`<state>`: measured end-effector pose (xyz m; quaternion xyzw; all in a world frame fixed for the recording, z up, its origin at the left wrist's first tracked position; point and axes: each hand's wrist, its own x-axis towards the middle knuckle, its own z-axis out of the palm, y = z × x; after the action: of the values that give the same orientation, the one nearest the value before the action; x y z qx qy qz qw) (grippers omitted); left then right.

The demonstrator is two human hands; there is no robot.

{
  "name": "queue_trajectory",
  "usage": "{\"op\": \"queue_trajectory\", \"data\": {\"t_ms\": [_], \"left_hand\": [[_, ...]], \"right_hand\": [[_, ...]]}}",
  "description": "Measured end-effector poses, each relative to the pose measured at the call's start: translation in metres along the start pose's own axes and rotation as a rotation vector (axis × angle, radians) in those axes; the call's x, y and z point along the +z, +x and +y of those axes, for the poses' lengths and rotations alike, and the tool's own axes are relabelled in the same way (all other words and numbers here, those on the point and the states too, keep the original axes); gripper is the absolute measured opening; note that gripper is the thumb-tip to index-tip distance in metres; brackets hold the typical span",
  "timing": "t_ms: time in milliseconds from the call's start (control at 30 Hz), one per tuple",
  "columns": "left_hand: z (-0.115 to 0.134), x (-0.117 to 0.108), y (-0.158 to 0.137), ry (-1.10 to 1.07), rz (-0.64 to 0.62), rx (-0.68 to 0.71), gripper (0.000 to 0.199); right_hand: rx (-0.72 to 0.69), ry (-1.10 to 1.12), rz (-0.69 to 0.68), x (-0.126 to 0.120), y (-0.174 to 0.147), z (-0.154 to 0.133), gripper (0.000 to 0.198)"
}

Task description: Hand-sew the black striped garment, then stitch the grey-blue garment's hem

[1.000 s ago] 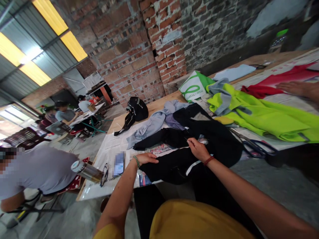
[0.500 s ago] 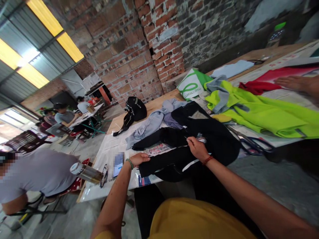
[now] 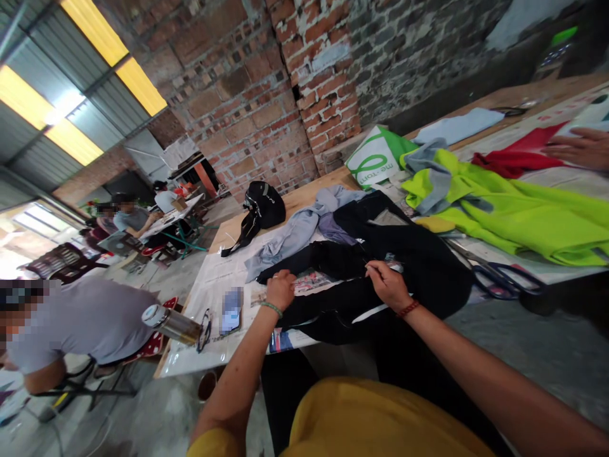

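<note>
A black garment (image 3: 419,260) lies spread on the table in front of me, with newspaper showing between its two long parts. My left hand (image 3: 280,289) is at the left end of these parts, its fingers curled onto the black cloth. Over the garment's middle, my right hand (image 3: 387,282) is closed, thumb and fingertips pinched together. Something thin and dark seems to stick out from that pinch, too small to name. A white strip (image 3: 370,312) lies on the cloth below the right hand. Grey-blue cloth (image 3: 295,228) is bunched just behind the garment.
On the left lie a phone (image 3: 231,311), glasses (image 3: 204,330) and a tilted-looking drink bottle (image 3: 171,324). A black bag (image 3: 264,206) sits behind. To the right are large scissors (image 3: 504,279), a neon-yellow garment (image 3: 523,222) and another person's hand (image 3: 580,149) by red cloth.
My left hand has moved up and right from the lower black part toward the upper one, its fingers now curled. The right hand stays pinched at nearly the same spot. The view shifted slightly.
</note>
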<state>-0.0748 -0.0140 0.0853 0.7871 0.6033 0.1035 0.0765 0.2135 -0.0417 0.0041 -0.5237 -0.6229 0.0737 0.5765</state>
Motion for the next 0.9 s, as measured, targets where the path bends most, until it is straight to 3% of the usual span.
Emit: {"op": "queue_trajectory", "data": {"t_ms": [100,233,333,467,733,900], "left_hand": [[0.043,0.014,0.012,-0.257,0.013,0.230,0.023],[0.090,0.038,0.024,-0.489,-0.163,0.249,0.025],[0.106,0.045,0.023,-0.492,-0.103,0.300,0.011],[0.106,0.047,0.015,-0.618,0.000,0.349,0.011],[0.086,0.085,0.009,-1.100,-0.403,0.009,0.030],[0.084,0.093,0.011,-1.266,-0.476,0.001,0.040]], "right_hand": [[-0.013,0.024,-0.002,-0.002,-0.001,-0.002,0.015],[-0.011,0.029,-0.003,-0.004,-0.001,-0.006,0.016],[0.006,0.028,-0.005,-0.006,-0.001,-0.008,0.017],[0.048,0.023,-0.022,-0.003,0.000,-0.007,0.018],[0.064,-0.004,-0.002,-0.001,-0.004,-0.009,0.023],[0.072,-0.025,-0.015,-0.001,-0.005,-0.014,0.023]]}}
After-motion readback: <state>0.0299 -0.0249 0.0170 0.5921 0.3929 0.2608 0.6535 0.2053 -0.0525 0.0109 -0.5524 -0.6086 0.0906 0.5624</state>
